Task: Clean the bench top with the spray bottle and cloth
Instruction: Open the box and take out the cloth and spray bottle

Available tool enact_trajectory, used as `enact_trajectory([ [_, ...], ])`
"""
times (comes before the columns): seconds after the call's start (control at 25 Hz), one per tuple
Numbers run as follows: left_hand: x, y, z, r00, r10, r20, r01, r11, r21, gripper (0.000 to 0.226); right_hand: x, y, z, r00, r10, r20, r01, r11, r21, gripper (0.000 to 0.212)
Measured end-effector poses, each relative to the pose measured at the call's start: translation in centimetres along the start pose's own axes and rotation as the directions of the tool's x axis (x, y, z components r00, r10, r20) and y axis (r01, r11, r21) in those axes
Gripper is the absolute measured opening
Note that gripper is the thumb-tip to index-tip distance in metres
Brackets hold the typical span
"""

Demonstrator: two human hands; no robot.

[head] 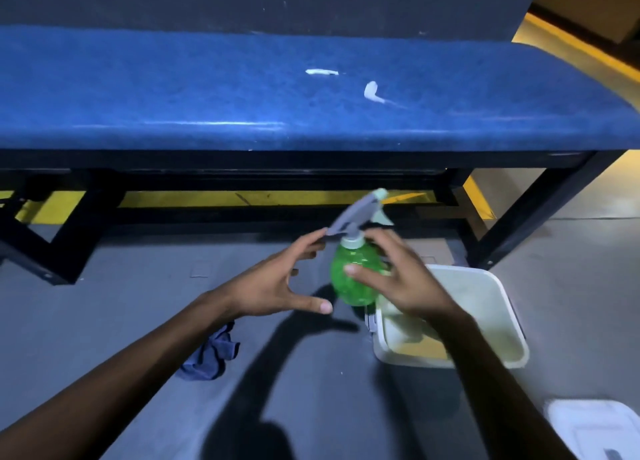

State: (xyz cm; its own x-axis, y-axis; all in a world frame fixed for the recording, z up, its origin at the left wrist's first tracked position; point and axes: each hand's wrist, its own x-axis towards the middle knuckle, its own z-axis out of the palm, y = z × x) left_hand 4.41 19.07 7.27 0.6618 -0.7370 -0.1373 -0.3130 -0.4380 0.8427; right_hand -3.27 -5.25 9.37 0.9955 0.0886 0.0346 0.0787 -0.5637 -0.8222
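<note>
Spray bottle: the green spray bottle point(353, 272) hangs in the air between the two hands, below the bench's front edge and above the grey floor, tilted so its grey trigger head point(353, 214) leans up and away from the fingers.
Right hand: the right hand point(405, 279) wraps the bottle's round body, thumb point(360, 272) pressed on its near face and the other fingers curved round the far side (a firm hold, though blurred).
Left hand: the left hand point(277, 283) is spread wide, gripping nothing; its fingertips point(317, 238) reach the back end of the trigger head, and whether they touch it I cannot tell; its thumb point(320, 305) points at the bottle's base, just apart from it.
Cloth: a crumpled dark blue cloth point(211, 354) lies on the floor below the left wrist, well apart from the fingers.
Bin: a pale square plastic bin point(485, 286) stands on the floor under the right hand and forearm.
Bench top: the blue padded bench top point(207, 89) stretches across beyond the fingertips, with two white smears point(372, 92) on it above the bottle.
Floor corner: a white lidded container point(595, 428) sits by the right forearm, at the frame's lower right.
</note>
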Motion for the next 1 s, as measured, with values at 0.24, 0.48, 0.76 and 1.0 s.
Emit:
enact_trajectory([
  [0.24, -1.7, -4.4, 0.2, 0.958, -0.097, -0.268, 0.119, 0.991, 0.068, 0.069, 3.3, -1.0, 6.8, 0.99, -0.064, 0.124, 0.064, 0.998, 0.0, 0.071],
  [0.48, -3.3, -13.2, 3.4, 0.876, -0.328, -0.353, 0.331, 0.942, -0.054, 0.078, -2.1, 13.5, 0.4, 0.913, 0.283, -0.295, -0.324, 0.94, -0.102, 0.008],
  [0.76, -3.3, -17.3, 9.3, 0.896, -0.315, -0.314, 0.328, 0.945, -0.014, 0.082, -4.0, 26.5, 0.2, 0.702, 0.712, -0.024, -0.545, 0.516, -0.661, 0.077],
  [1.0, -2.4, -18.6, 9.4, 0.863, -0.362, -0.353, 0.39, 0.921, 0.008, 0.094, -4.0, 26.2, 0.7, 0.874, 0.465, -0.138, -0.317, 0.332, -0.888, 0.022],
])
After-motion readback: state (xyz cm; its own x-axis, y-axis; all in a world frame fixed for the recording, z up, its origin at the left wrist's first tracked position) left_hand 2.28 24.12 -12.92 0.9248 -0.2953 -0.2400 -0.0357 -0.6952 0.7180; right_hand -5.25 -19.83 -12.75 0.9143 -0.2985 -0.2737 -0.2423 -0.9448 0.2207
